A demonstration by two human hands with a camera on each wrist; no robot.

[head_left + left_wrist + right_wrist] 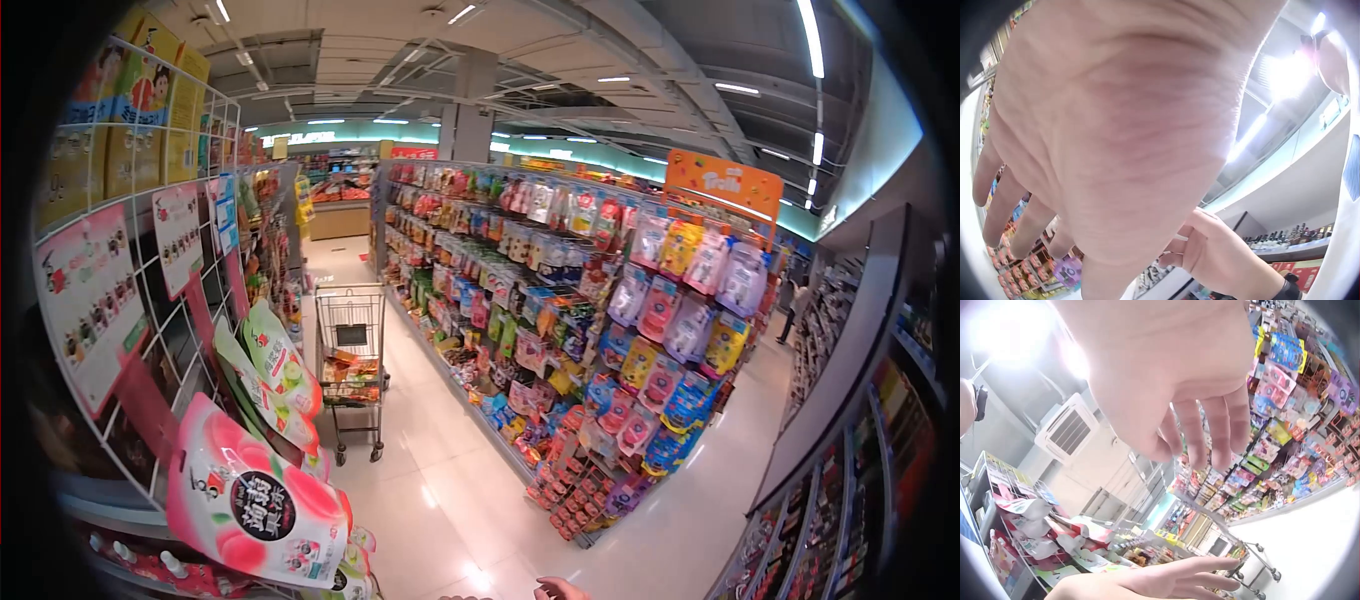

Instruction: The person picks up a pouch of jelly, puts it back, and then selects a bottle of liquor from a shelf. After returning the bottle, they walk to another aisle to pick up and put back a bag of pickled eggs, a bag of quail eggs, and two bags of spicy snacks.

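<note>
My left hand (1110, 137) fills much of the left wrist view, palm showing, fingers spread loosely with nothing in them. Beyond it in that view is my right hand (1216, 253), with a dark band at the wrist. In the right wrist view my right hand (1172, 369) hangs with its fingers slightly bent and empty, and my left hand (1154, 581) lies below with fingers extended. A gap separates the two hands. At the head view's bottom edge only part of a hand (562, 589) shows; it touches no goods.
A shopping cart (350, 365) with goods inside stands in the aisle. Packets (660, 305) hang on a long rack to its right. At the left, a white wire rack (150, 260) holds a large pink pouch (215, 480). A person (795, 308) stands far right.
</note>
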